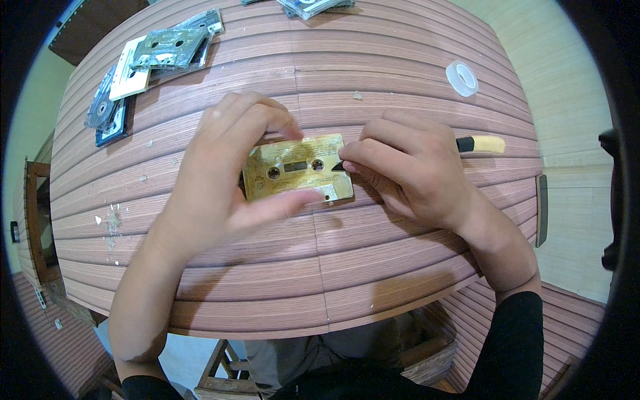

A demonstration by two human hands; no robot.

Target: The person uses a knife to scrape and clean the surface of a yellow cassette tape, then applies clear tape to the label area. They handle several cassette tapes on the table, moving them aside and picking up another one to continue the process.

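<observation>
A gold-yellow cassette tape [295, 166] with worn, patchy film on its face lies in front of me. My left hand [247, 157] spans it, fingers at its top edge and the slightly blurred thumb along its lower edge. At its right end, my right hand [407, 167] is closed in a pinch. A pointed black tip [339, 167] juts from those fingertips over the cassette's face. Beyond the same hand a yellow handle [489, 144] with a black collar sticks out; my hand hides whether tip and handle are one tool.
Several cassettes [170, 48] are piled at the far left, with more cases [313, 7] at the far edge. A roll of clear tape [462, 78] rests at the far right. Small clear shards [113, 220] are scattered on the left of the wood-patterned table [253, 297].
</observation>
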